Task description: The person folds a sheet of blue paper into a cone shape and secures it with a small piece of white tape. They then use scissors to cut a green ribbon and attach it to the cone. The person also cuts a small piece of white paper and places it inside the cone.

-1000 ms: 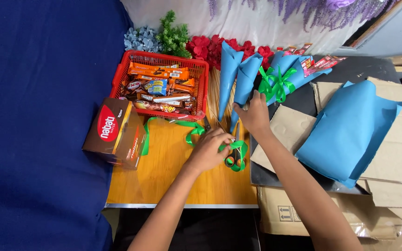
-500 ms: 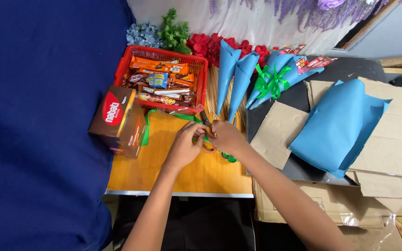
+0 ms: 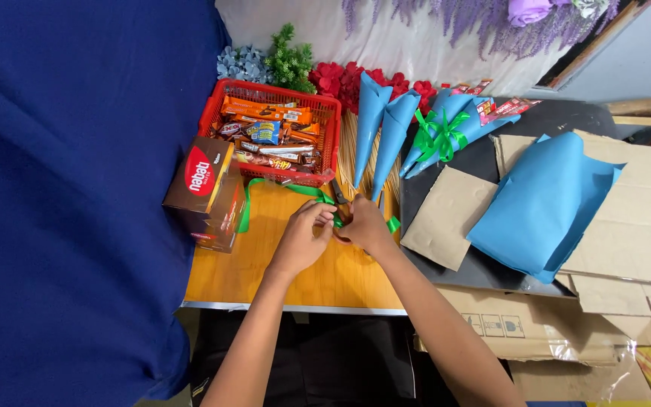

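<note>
Orange table point(image 3: 265, 271) — both hands' fingers point(image 3: 324, 215) hide green ribbon point(image 3: 307, 191).

Bare orange tabletop point(image 3: 265, 271) near the front edge; red basket point(image 3: 325, 143) and brown box point(image 3: 209, 192) crowding the far-left side.

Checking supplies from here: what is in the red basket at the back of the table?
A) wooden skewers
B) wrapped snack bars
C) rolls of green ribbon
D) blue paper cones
B: the red basket is packed with wrapped snack bars, mostly in orange and brown wrappers.
</note>
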